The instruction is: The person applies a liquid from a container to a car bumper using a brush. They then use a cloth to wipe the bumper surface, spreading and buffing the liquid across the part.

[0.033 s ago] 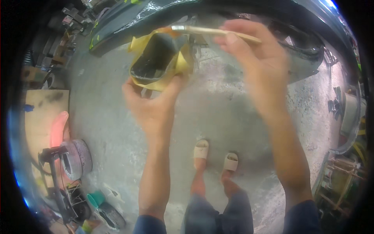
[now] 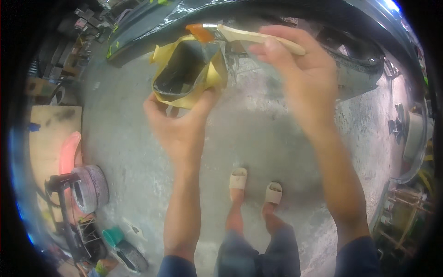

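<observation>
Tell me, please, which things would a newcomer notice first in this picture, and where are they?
Probably the brush with bright orange bristles, held at upper middle by the right hand. Next, just below the bristles, comes the yellow-wrapped container with its dark inside, held by the left hand. Lower, two pale sandals stand on the grey floor, and a green cup is at lower left.

tan board point(image 2: 45, 143), left; pink curved piece point(image 2: 69, 150); green container point(image 2: 112, 236), lower left
</observation>
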Available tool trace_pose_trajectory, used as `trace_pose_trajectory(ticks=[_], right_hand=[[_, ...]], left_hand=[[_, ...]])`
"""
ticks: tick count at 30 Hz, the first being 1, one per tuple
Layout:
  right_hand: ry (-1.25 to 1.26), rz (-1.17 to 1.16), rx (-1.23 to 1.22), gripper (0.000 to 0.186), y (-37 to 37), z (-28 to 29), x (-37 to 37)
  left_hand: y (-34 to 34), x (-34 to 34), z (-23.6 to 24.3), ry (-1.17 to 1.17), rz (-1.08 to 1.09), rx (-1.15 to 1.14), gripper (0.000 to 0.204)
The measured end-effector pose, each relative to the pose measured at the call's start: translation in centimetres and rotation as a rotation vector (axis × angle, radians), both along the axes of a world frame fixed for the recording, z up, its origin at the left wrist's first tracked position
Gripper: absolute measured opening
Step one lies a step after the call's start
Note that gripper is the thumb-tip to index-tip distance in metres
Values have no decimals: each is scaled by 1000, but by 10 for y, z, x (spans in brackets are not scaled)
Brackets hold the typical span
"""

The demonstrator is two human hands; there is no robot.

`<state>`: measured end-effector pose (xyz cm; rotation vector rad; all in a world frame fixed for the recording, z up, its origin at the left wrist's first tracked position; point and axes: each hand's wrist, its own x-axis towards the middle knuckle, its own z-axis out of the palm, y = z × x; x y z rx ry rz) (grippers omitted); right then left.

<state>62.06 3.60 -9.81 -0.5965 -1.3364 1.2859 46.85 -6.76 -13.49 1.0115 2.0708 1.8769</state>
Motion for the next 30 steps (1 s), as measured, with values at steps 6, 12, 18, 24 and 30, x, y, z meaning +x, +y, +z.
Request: trace_pose_trajectory(ticks=[6, 12, 18, 24, 30], right_hand=[[-458, -518, 613, 13, 33, -21, -1], [-707, -579, 1098, 20, 13, -1, 57], [-949, -37, 1733, 24, 18, 51, -5], [-1215, 198, 2129, 13, 48, 84, -11], [-1606, 350, 1834, 13, 46, 110, 91]], left_hand=[[-14, -21, -28, -74, 46, -8, 70], [-50, -24, -95, -188, 56, -45, 73], [-99, -7, -156, -286, 54, -253, 82], [-162, -1, -162, -404, 53, -399, 79], [-194, -11, -175, -348, 101, -407, 73]])
